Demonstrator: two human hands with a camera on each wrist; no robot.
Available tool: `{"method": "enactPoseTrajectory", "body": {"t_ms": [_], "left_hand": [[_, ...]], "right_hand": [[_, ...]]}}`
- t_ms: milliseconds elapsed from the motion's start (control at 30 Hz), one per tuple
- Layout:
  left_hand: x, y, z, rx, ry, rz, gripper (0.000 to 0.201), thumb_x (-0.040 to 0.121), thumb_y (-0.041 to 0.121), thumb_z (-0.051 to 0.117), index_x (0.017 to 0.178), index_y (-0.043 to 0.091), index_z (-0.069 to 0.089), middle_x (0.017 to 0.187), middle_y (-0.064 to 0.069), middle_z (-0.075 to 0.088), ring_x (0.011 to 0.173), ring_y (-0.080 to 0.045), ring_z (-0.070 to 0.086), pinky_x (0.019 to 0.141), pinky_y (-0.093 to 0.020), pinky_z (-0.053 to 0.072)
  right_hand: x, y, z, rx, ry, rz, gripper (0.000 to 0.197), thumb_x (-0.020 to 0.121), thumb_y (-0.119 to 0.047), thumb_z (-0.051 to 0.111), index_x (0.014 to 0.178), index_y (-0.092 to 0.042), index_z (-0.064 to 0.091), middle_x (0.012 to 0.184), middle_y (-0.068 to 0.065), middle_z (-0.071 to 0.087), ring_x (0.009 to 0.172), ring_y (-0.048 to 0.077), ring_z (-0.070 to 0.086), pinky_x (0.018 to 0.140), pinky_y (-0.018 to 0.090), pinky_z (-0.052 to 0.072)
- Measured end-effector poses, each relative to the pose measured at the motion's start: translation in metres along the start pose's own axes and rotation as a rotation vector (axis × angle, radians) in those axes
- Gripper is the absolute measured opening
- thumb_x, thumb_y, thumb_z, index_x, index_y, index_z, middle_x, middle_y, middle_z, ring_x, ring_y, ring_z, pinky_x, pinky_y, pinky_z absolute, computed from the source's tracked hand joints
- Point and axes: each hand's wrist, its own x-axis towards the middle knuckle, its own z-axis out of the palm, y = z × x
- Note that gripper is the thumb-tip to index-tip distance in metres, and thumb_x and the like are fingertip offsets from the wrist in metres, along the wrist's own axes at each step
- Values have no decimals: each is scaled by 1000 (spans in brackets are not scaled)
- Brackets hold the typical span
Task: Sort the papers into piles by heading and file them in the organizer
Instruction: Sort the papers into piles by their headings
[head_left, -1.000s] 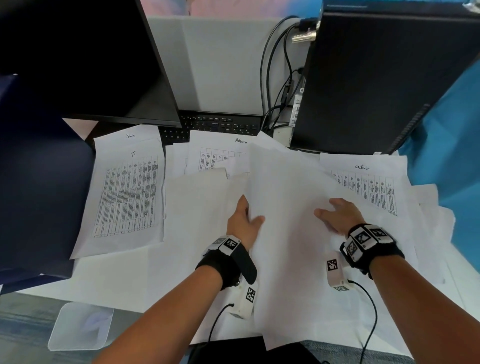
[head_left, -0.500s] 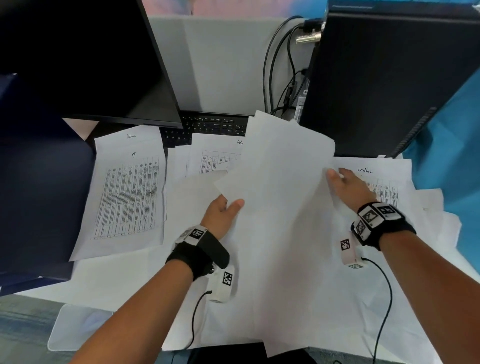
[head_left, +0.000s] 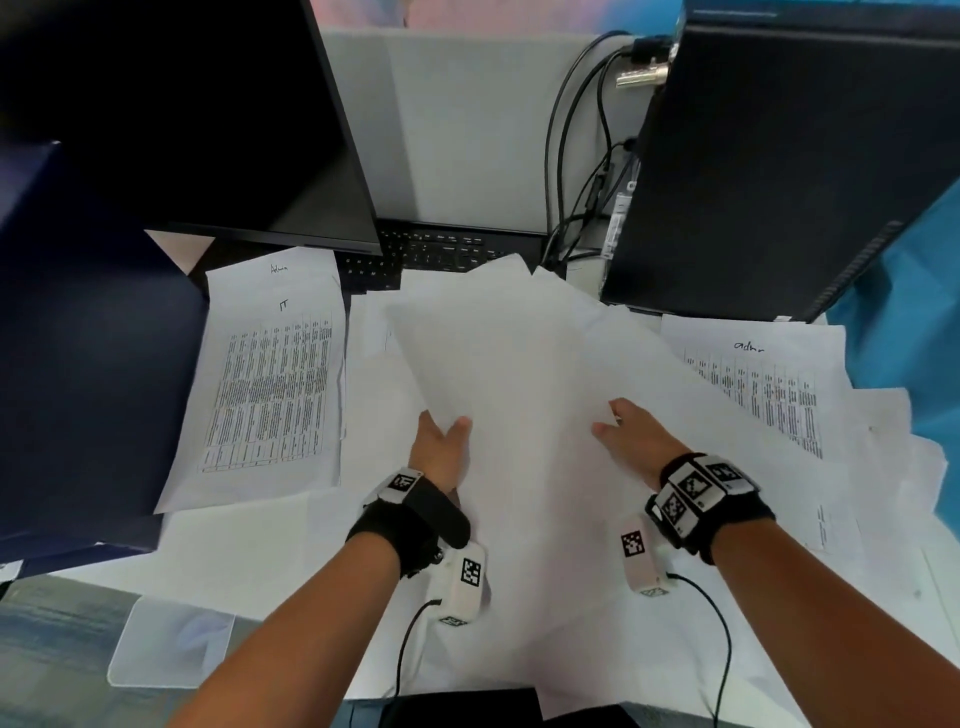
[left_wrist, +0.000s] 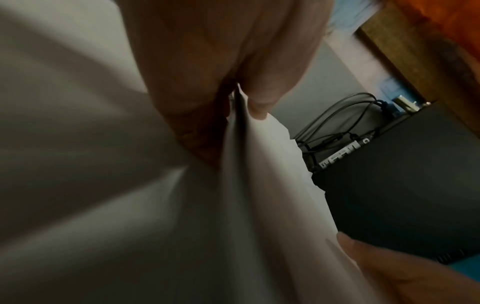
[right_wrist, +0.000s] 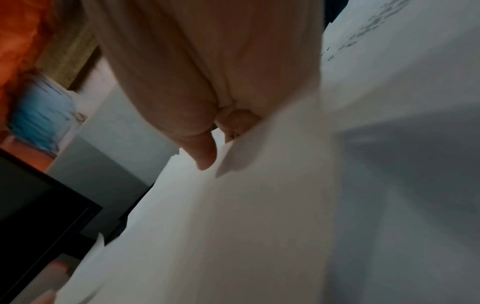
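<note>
Judging from the desk (head_left: 924, 582), sorting is barely begun: a blank-side-up sheet (head_left: 488, 364) is pinched by the left hand (head_left: 440, 451), another (head_left: 649, 364) by the right hand (head_left: 631, 436); headed papers (head_left: 270, 374) are spread around, none filed.

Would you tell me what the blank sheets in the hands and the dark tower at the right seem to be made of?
The blank sheets look like thin matte white paper: they bow and fold where the left hand pinches them and the right hand lifts them. The dark tower looks like matte black painted metal or plastic; its flat rigid panel gives little shine, so which one is unclear.
</note>
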Motion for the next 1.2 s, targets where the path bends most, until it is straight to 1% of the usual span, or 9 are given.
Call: {"method": "enactPoseTrajectory", "body": {"t_ms": [167, 267, 400, 533, 633, 767, 900, 1067, 1200], "left_hand": [[-11, 22, -17, -91, 48, 153, 26, 89, 16, 59, 115, 17, 59, 111, -1, 68, 105, -21, 64, 100, -44, 47], [-20, 51, -31, -105, 60, 310, 21, 90, 8, 59, 108, 18, 61, 103, 3, 69, 98, -16, 65, 96, -39, 50], [-35, 89, -43, -150, 126, 494, 22, 92, 7, 57, 112, 13, 58, 101, 8, 67, 90, 0, 63, 93, -25, 48], [-47, 114, -50, -192, 238, 645, 41, 94, 15, 54, 133, 5, 46, 128, -4, 59, 120, -9, 55, 108, -31, 41], [-53, 120, -51, -182, 269, 708, 47, 96, 18, 50, 140, 7, 37, 136, -6, 54, 126, -14, 50, 109, -36, 39], [-54, 116, -51, -71, 258, 663, 39, 97, 21, 48, 132, 7, 40, 124, -2, 58, 115, -15, 55, 103, -43, 43], [-55, 117, -53, -123, 205, 623, 49, 89, 25, 53, 134, 12, 37, 129, 0, 55, 120, -13, 53, 108, -35, 40], [-53, 115, -55, -288, 117, 483, 53, 83, 14, 63, 131, 12, 41, 125, -2, 60, 114, -13, 58, 103, -34, 44], [-49, 99, -53, -338, -28, 307, 56, 81, 12, 67, 132, 21, 46, 128, -2, 60, 125, -19, 52, 109, -41, 38]], "right_hand": [[-10, -10, -7, 209, 22, -128, 13, 87, -1, 59, 92, -13, 57, 82, -1, 58, 75, 15, 58, 66, 20, 45], [-20, -26, -8, 411, -2, -207, 29, 88, -5, 61, 116, -14, 58, 107, 3, 68, 97, 20, 66, 82, 32, 54], [-33, -58, -7, 520, 195, -358, 28, 89, -2, 56, 115, -14, 60, 106, 3, 69, 98, 21, 67, 86, 38, 55], [-54, -86, -5, 622, 351, -554, 34, 91, 2, 53, 124, -9, 54, 107, -5, 66, 92, -6, 64, 86, 16, 52], [-63, -95, 0, 660, 385, -631, 40, 94, 1, 50, 132, -10, 46, 116, -9, 61, 103, -10, 59, 93, 11, 45], [-67, -95, 6, 655, 391, -656, 46, 93, 1, 51, 136, -9, 39, 113, -13, 56, 95, -23, 54, 83, -2, 40], [-66, -95, 2, 723, 382, -640, 40, 89, 7, 52, 120, -15, 41, 108, -10, 60, 92, -11, 61, 82, 14, 50], [-57, -92, -3, 847, 371, -588, 39, 86, 15, 44, 104, -20, 45, 99, -3, 61, 84, 0, 63, 71, 15, 49], [-49, -87, -1, 750, 289, -550, 47, 86, 14, 39, 115, -22, 44, 101, -13, 58, 89, -1, 56, 76, 8, 45]]}}
